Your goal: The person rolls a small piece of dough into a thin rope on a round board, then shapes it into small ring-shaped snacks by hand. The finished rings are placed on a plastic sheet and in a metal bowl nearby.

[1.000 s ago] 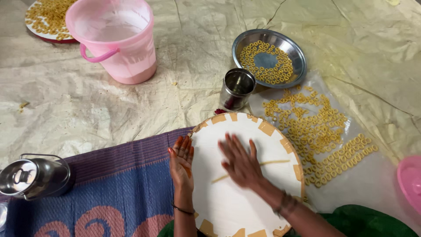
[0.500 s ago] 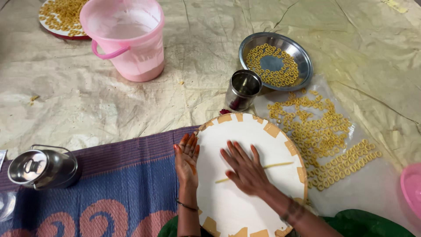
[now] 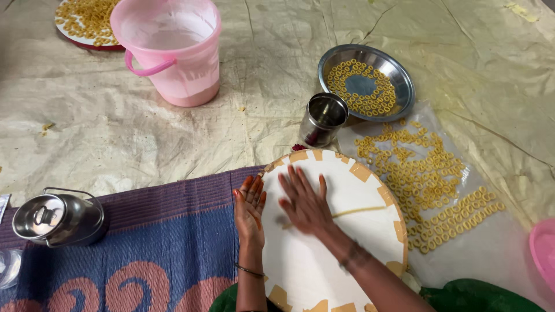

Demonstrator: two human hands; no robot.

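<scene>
Head view, looking down. The right hand (image 3: 306, 205) lies palm down on a round white board (image 3: 341, 231), its fingers (image 3: 295, 185) straight and slightly fanned, flat against the surface and gripping nothing. Under its palm runs a thin yellowish strand of dough (image 3: 361, 211), which emerges on the little-finger side and extends toward the board's right edge; its other end is hidden beneath the hand. The left hand (image 3: 250, 209) rests at the board's left rim, fingers (image 3: 248, 188) extended and held close together, the nails dark red; whether it presses the rim or the mat cannot be told. A thin bangle (image 3: 250, 270) circles the left wrist, and a dark band (image 3: 354, 257) the right wrist.

The board carries tan patches (image 3: 361, 171) around its border. Beneath the left hand lies a woven mat (image 3: 144, 254), purple and blue with orange curls. Just beyond the fingertips, past the board's far rim, stands a small steel cup (image 3: 322, 119). Beyond that sits a steel plate (image 3: 366, 82) ringed with small yellow dough loops. To the right of the right hand, more dough rings (image 3: 428, 179) lie spread on a clear plastic sheet (image 3: 497, 254). Far ahead and left of the fingers stands a pink plastic bucket (image 3: 170, 49), with another plate of rings (image 3: 84, 23) behind it. Well left of the left hand sits a lidded steel pot (image 3: 58, 216).
</scene>
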